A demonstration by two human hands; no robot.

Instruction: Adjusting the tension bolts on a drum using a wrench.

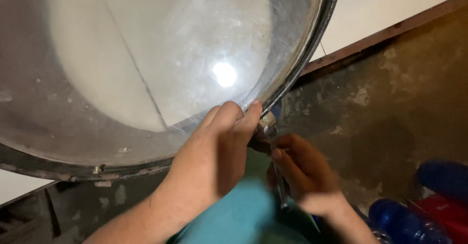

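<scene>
Two bare hands are working at the lower rim of a large round dome (146,64), a clear, scuffed bowl shape edged with a dark metal rim (302,54). The left hand (214,151) is reaching up from below, its fingers (246,120) curled over the rim edge and pinching it beside a small metal bracket (268,120). The right hand (304,173) is sitting just below and to the right, closed around a slim metal tool (279,176), probably a spanner, whose upper end is meeting the bracket; the tool is blurred, so its exact kind is hard to tell.

To do this step well, the person is likely needing to keep the left grip firm so the rim is not turning, and to keep the tool square on the fastener while turning in short strokes.

Both forearms are rising from the bottom of the view, the left wrist bent upward, the right wrist angled inward. Farther out, a stained dark wall (390,103) is showing, with blue bottles (404,222) and a red object (448,210) at the lower right.
</scene>
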